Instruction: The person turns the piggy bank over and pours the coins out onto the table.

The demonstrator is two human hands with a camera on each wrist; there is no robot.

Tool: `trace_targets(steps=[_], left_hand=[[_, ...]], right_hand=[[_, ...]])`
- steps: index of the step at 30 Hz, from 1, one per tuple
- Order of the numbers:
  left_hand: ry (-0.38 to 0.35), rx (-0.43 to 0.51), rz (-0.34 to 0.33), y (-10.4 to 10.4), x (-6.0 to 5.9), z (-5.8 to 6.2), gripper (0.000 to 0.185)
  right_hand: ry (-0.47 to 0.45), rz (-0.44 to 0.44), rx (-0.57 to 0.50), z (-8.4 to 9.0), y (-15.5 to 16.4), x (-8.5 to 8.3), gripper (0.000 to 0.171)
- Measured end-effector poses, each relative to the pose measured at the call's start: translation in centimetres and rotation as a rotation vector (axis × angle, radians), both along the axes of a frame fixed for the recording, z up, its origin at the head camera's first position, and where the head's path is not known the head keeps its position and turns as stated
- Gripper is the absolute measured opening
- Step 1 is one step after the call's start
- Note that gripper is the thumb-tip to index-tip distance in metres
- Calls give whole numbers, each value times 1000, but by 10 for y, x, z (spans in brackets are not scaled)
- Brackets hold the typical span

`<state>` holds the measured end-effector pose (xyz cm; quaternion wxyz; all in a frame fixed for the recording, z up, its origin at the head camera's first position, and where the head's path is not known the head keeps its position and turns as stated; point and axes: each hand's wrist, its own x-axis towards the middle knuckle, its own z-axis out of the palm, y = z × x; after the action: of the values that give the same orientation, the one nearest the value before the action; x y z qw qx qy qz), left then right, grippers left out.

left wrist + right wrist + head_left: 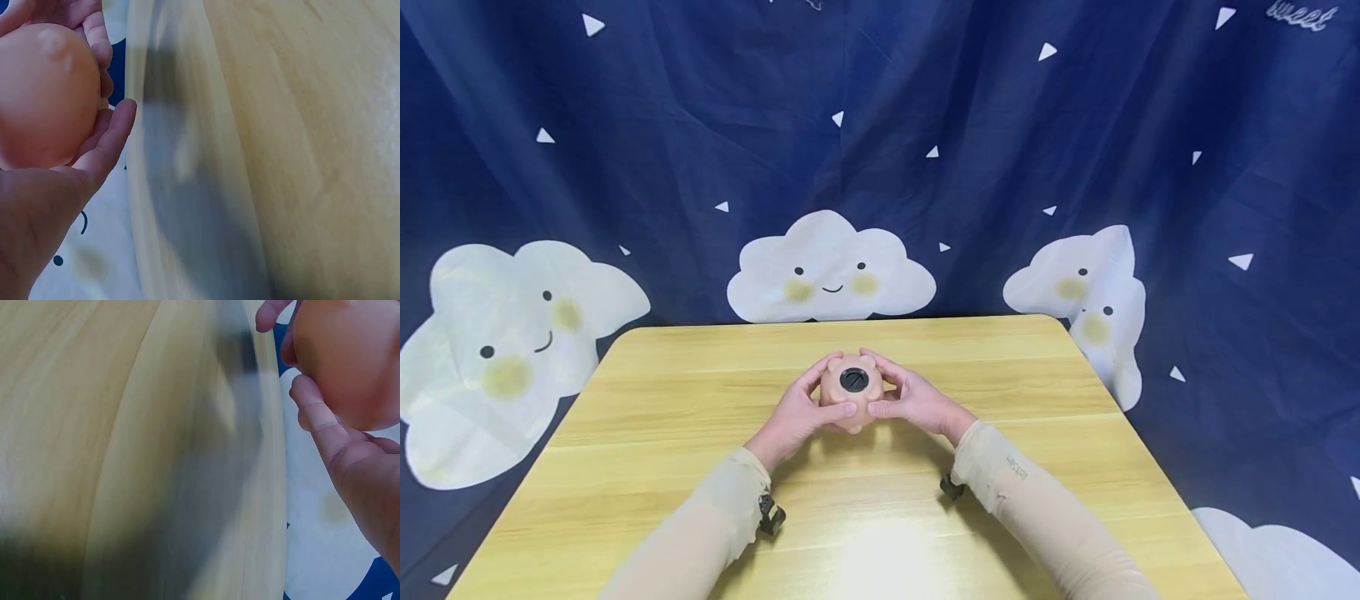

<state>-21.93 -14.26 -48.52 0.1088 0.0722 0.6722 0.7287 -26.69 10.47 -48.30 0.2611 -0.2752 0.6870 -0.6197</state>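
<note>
A pink toy [853, 388] with a black plug on top is gripped between left hand [797, 411] and right hand [912, 401], above the table [700, 433].

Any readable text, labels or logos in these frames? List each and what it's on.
"sweet": white script on the blue backdrop curtain, top right corner, partly cut by the frame edge.
Small mark on the right sleeve: too small to read.
Peach toy held by the left hand and right hand: no text visible.
Wrist views: none.
</note>
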Motion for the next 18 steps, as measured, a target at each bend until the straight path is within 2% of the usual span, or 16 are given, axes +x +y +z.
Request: trace_targets(steps=[4,12,18], left_hand=[[-10,9,-4,1,-2,-2,99],[37,-62,33,3,-5,-1,97],[44,-53,34,4,-5,-1,94]], right_hand=[[8,8,14,1,1,-2,96],[18,1,24,4,1,-5,94],[16,-14,39,5,2,-4,96]])
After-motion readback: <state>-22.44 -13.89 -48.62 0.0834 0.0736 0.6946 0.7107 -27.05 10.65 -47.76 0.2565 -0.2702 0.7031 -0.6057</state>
